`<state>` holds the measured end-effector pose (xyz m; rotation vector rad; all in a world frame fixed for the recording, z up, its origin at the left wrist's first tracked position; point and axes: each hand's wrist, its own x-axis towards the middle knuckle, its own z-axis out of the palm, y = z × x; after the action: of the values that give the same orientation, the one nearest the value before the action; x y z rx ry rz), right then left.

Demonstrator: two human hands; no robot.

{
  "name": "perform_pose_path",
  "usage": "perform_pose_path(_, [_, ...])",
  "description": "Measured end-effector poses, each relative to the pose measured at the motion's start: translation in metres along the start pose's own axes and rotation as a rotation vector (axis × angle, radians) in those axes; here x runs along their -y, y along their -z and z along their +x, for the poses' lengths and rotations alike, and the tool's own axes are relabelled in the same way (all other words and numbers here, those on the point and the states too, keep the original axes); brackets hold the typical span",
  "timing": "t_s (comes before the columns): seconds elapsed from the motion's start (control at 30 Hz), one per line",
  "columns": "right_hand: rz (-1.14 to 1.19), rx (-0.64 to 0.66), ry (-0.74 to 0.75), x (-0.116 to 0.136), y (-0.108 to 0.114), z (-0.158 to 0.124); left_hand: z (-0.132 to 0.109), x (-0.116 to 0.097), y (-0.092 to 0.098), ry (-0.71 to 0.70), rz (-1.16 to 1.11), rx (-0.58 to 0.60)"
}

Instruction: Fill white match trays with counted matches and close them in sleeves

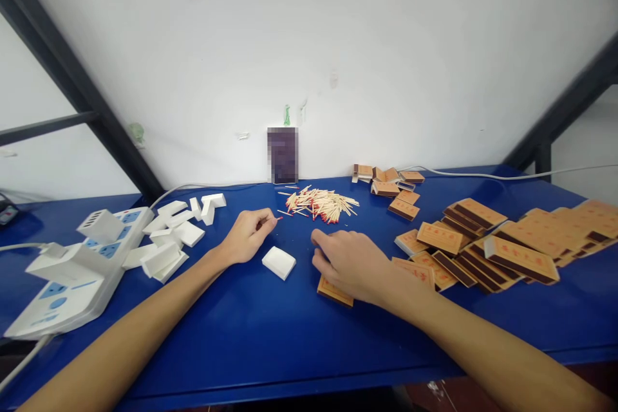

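Observation:
Left of the match pile, my left hand (250, 235) is closed in a pinch; a red-tipped match (279, 218) pokes out at its fingertips. A white matchbox tray (279, 262) lies on the blue table just in front of it. My right hand (351, 262) is above an orange matchbox sleeve (335, 293), covering part of it. Its thumb and forefinger are apart, with nothing visible between them; whether the palm touches the box I cannot tell. Loose red-tipped matches (326, 205) form a heap beyond both hands.
Several white trays (168, 238) are scattered at left, beside a white power strip (91, 270) with plugged-in adapters. Orange matchboxes (483, 241) are piled at right, with more near the wall (309, 64). A pixelated dark rectangle (283, 156) stands against it. Cables run along the back.

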<state>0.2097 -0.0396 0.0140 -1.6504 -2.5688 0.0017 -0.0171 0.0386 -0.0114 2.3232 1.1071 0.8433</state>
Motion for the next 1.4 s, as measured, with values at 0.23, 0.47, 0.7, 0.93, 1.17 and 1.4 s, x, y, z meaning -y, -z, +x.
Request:
perform_pose_path(0.23, [0.347,-0.065,0.039,0.012,-0.011,0.004,0.000,-0.003,-0.002,-0.059,0.080,0.051])
perform_pose_path(0.47, [-0.009,-0.126,-0.249,-0.021,-0.014,0.015,0.001,-0.001,-0.002,-0.027,0.238,0.045])
perform_pose_path(0.7, [-0.109,-0.072,-0.223,-0.044,-0.012,0.025,0.003,0.004,-0.004,-0.081,0.251,0.109])
perform_pose_path(0.93, [-0.127,-0.056,-0.168,-0.047,-0.014,0.030,0.003,0.006,-0.005,-0.110,0.262,0.135])
perform_pose_path(1.17, [-0.107,-0.057,-0.080,-0.047,-0.013,0.028,0.002,0.004,-0.004,-0.098,0.276,0.167])
perform_pose_path(1.4, [-0.009,-0.133,0.061,-0.033,-0.024,0.027,0.002,0.003,-0.004,-0.095,0.274,0.164])
